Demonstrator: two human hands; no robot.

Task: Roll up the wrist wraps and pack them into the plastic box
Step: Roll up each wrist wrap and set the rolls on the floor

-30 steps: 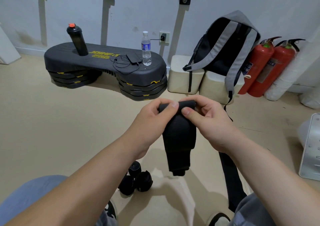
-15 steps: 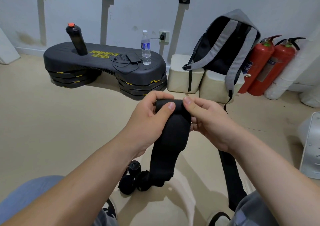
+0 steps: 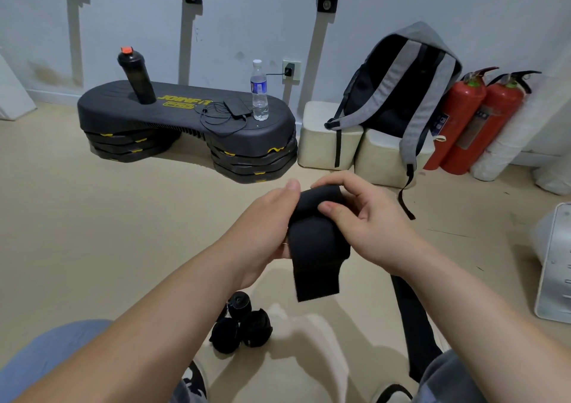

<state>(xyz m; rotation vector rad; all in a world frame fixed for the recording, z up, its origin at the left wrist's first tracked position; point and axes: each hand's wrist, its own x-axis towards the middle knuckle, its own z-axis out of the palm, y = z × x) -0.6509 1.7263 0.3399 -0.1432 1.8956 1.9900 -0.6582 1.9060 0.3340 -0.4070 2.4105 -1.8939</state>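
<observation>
Both hands are winding the black wrist wrap (image 3: pixel 316 241) tighter: the roll between the left hand (image 3: pixel 265 232) and right hand (image 3: pixel 367 220) is growing thicker, while the loose tail, which was hanging long a second ago, is shortening. The right thumb is now pressing on the roll's near face.

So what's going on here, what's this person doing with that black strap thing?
A person is rolling up a black wrist wrap in mid-air with both bare hands. The left hand steadies the roll from the side, the right hand pinches it from the top, and a short tail hangs loose below. Three rolled wraps already lie on the floor near the person's feet. Another long black strap lies unrolled under the right arm. No plastic box is clearly visible.
</observation>
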